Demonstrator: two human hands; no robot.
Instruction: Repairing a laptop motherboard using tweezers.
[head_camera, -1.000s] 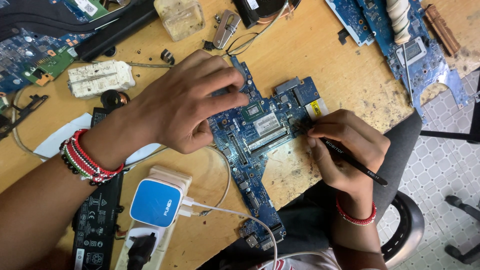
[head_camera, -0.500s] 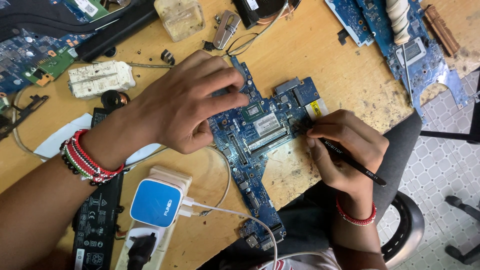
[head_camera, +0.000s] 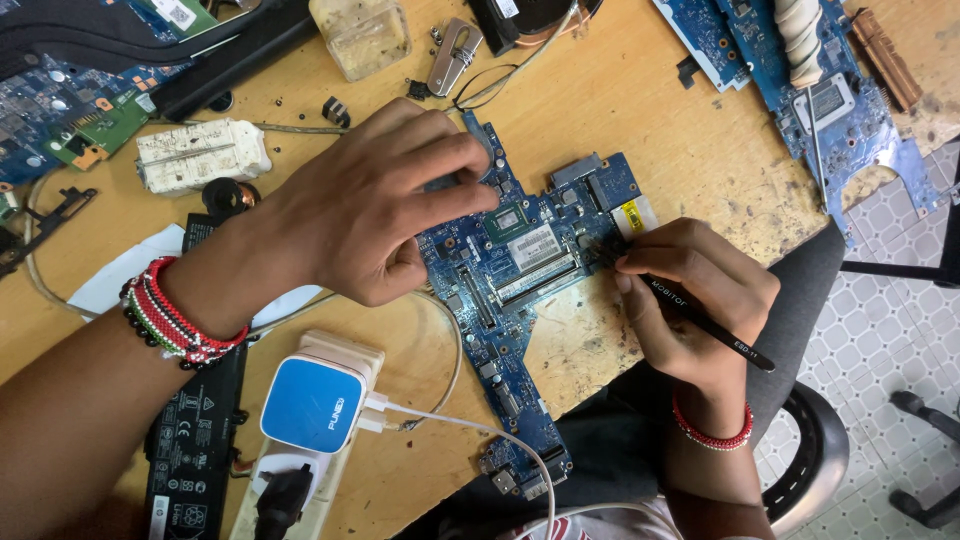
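Note:
A blue laptop circuit board lies on the wooden workbench, its lower end hanging over the front edge. My left hand rests flat on the board's upper left part, fingers spread over it. My right hand grips black tweezers like a pen, their tip touching the board's right side beside a yellow sticker. Beaded bracelets sit on both wrists.
A blue-and-white charger sits on a power strip, with a white cable running toward me. A black battery pack lies left of it. More circuit boards lie top right and top left. A clear plastic box, screws and a stool are around.

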